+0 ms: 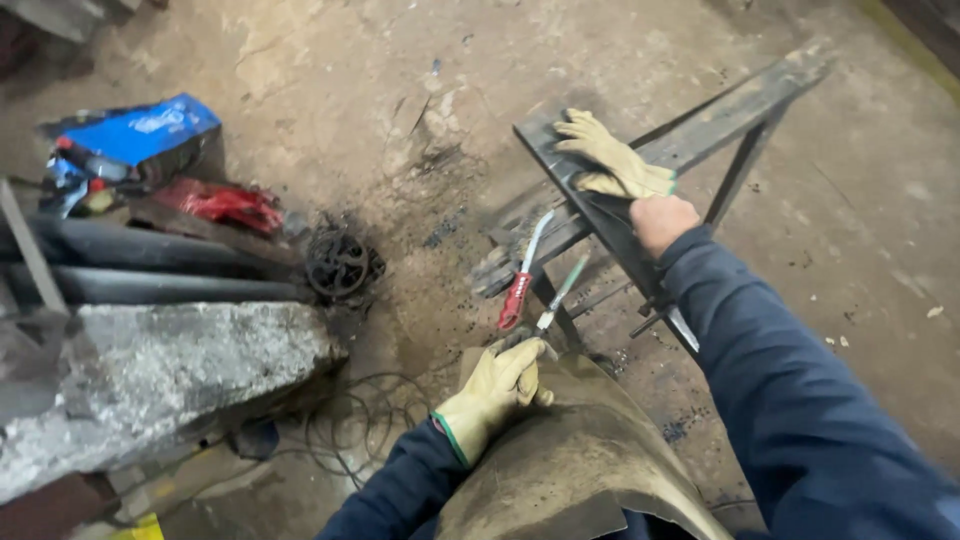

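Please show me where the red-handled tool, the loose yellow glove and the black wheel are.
Red-handled tool (516,300): head view, on its red handle.
Loose yellow glove (610,152): head view, on its palm.
Black wheel (338,264): head view, on its hub.

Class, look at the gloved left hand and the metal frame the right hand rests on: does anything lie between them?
Yes. The left hand holds a thin tool pointing toward the metal frame. Beside it, a red-handled wire brush leans against the frame. The right hand lies flat on the frame's top.

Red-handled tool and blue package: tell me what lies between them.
In the head view, between the red-handled tool and the blue package lie a red object and a dark coiled wheel on the dirty floor.
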